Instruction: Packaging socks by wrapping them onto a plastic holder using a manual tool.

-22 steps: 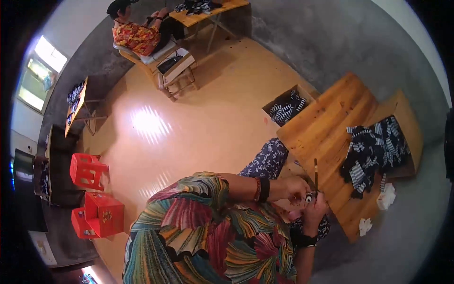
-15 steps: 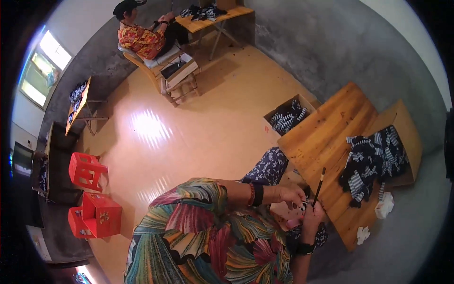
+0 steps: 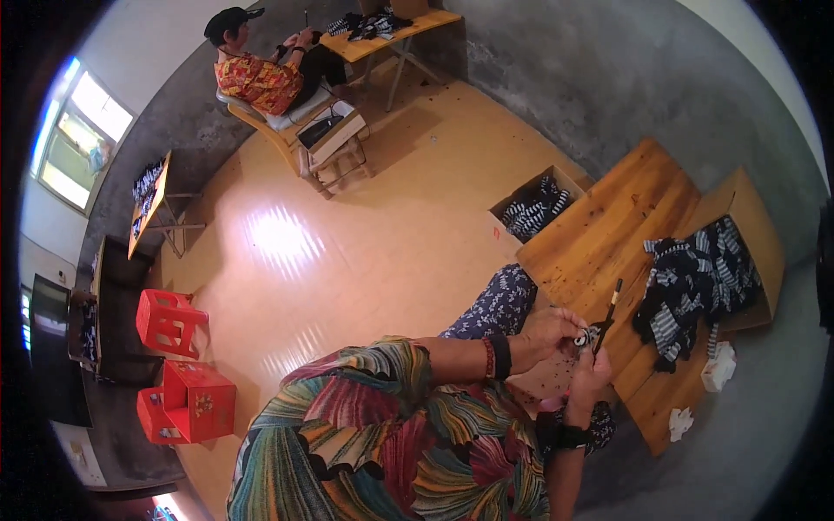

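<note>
Over a low wooden table (image 3: 608, 234), the person's left hand (image 3: 552, 331) pinches a small black-and-white striped piece (image 3: 584, 338), seemingly fabric, though it is too small to be sure. It sits between both hands, touching the fingertips. Just below, the right hand (image 3: 591, 375) grips a thin dark stick (image 3: 607, 314), angled upward. Since half a second ago, the view has swung, so the hands sit higher and more of the striped cloth pile (image 3: 691, 282) shows.

The thin dark tool (image 3: 607, 314) in the right hand (image 3: 590, 376) has tipped from nearly upright to leaning toward the striped pile (image 3: 695, 278). Both hands, with the small striped piece (image 3: 584, 338), have shifted slightly nearer the tabletop (image 3: 599, 234).
</note>
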Available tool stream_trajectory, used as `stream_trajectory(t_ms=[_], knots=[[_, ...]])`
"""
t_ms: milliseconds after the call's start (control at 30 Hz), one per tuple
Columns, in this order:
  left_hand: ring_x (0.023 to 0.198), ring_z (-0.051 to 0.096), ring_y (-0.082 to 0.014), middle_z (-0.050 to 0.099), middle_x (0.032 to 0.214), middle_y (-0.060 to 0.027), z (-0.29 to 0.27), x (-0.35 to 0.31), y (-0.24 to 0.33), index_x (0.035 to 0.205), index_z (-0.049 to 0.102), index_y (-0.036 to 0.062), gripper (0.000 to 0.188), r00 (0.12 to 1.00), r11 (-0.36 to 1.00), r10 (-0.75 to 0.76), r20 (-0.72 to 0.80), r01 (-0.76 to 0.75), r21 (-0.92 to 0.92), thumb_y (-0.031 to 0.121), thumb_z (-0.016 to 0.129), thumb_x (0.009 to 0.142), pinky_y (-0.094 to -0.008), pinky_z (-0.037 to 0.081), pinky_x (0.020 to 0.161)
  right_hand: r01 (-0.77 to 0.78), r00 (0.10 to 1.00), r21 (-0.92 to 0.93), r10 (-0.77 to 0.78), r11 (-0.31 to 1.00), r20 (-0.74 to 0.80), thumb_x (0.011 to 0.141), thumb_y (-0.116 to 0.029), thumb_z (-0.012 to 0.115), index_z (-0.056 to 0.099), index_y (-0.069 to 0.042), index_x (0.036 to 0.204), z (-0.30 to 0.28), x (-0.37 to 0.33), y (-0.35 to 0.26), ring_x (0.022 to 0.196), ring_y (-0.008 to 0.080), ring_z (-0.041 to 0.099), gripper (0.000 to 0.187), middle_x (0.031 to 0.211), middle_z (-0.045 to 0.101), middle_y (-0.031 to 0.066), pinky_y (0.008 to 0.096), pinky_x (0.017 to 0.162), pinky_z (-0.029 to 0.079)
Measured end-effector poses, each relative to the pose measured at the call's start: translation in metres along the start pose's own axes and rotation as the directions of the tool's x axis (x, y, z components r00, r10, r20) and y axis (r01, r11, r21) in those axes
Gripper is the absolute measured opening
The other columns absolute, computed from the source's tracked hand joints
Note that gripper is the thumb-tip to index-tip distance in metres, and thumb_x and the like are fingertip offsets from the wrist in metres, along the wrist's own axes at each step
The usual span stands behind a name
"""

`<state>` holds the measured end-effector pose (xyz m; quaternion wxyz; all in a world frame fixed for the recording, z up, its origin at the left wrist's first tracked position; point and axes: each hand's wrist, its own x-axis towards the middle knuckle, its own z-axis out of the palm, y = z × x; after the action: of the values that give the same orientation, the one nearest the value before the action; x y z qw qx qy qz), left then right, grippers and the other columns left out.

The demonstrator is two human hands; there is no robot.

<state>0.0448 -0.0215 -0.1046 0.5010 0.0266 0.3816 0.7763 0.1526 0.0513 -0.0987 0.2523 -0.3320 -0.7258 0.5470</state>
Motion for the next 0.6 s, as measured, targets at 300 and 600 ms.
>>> stream_trajectory(t_ms=[300,600], knots=[[0.05,0.052,-0.009,0.058,0.073,-0.0044,-0.004,-0.008,0.015,0.09,0.056,0.0022,0.019,0.86,0.965,-0.155,0.486,0.237,-0.113,0.001,0.06,0.072,-0.0182,0.042,0.042,-0.034,0.999,0.319,0.035,0.947,0.005,0.082,-0.006,0.049,0.056,0.002,0.084,-0.002,-0.005,-0.02,0.062,0.0063,0.045,0.01,0.071,0.052,-0.0035,0.0199,0.055,0.037],[0.045,0.055,-0.0138,0.059,0.068,-0.0076,-0.001,-0.014,0.003,0.086,0.057,-0.0028,0.017,0.982,0.956,-0.17,0.083,0.143,0.257,-0.005,0.052,0.069,-0.0239,0.047,0.041,-0.363,0.918,0.317,0.278,0.876,0.281,0.084,-0.011,0.049,0.056,-0.005,0.083,-0.02,-0.005,-0.03,0.053,0.001,0.039,0.01,0.067,0.05,-0.0062,0.0144,0.046,0.027]])
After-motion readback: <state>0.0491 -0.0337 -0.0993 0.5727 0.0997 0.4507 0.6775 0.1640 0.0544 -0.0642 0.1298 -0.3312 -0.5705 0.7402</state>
